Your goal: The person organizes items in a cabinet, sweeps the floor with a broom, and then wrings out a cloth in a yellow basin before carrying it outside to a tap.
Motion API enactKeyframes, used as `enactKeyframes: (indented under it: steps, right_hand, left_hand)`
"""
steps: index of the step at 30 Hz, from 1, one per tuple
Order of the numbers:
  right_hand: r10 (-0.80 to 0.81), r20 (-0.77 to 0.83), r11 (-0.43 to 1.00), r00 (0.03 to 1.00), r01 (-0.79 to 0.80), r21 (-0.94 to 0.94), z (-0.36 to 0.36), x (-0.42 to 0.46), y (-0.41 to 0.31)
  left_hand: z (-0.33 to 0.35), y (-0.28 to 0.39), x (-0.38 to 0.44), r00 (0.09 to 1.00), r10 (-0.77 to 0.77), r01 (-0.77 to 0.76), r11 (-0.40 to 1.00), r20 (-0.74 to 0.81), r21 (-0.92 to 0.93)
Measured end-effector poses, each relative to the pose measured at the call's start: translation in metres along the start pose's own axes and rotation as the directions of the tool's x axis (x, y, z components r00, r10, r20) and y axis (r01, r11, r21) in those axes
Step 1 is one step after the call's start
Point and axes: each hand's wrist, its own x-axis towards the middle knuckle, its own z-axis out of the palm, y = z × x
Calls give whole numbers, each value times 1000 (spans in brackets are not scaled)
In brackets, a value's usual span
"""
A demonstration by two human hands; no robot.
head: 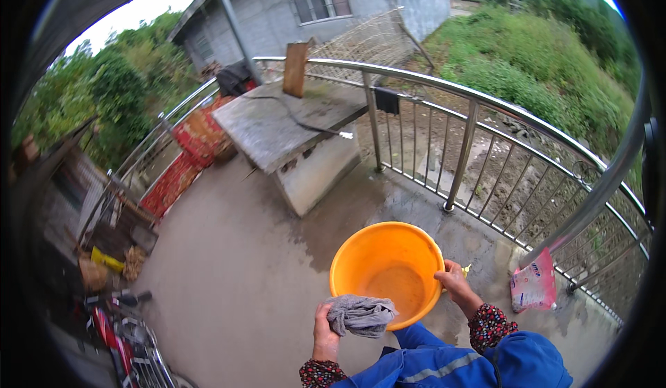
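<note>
An orange plastic basin (387,253) is tilted in front of me, its inside facing up toward my view. My right hand (457,285) grips its right rim, thumb toward the inside. In my left hand (324,333) is a bunched grey cloth (361,315), which lies across the basin's near left rim in the picture. Whether the cloth touches the rim cannot be told. A little brownish residue or water shows on the basin's bottom. Behind my right hand, a small yellow tap-like fitting (466,270) is partly hidden.
A concrete slab table (291,123) bears a wooden board (295,70) and a black hose (296,117). Metal railing (471,149) curves along the right. Beside a post stands a pink-and-white plastic bag (535,284). A red motorcycle (112,336) is at lower left. The concrete floor (218,268) is partly wet.
</note>
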Motion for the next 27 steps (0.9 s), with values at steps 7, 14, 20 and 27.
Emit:
enactKeyframes:
  steps: [7, 14, 20, 27]
  right_hand:
    - [-16, -33, 986, 999, 21, 166, 25, 171, 3]
    - [220, -37, 968, 975, -223, -118, 55, 329, 31]
    - [394, -146, 895, 907, -415, -164, 77, 429, 52]
    - [486, -374, 846, 790, -533, -25, 91, 506, 154]
  left_hand:
    - [64, 18, 192, 991, -130, 128, 979, 5, 161]
    - [106, 49, 333, 966, -257, 238, 934, 39, 268]
    - [145, 50, 450, 947, -310, 321, 915, -83, 244]
    - [142, -2, 620, 929, -355, 353, 776, -101, 523]
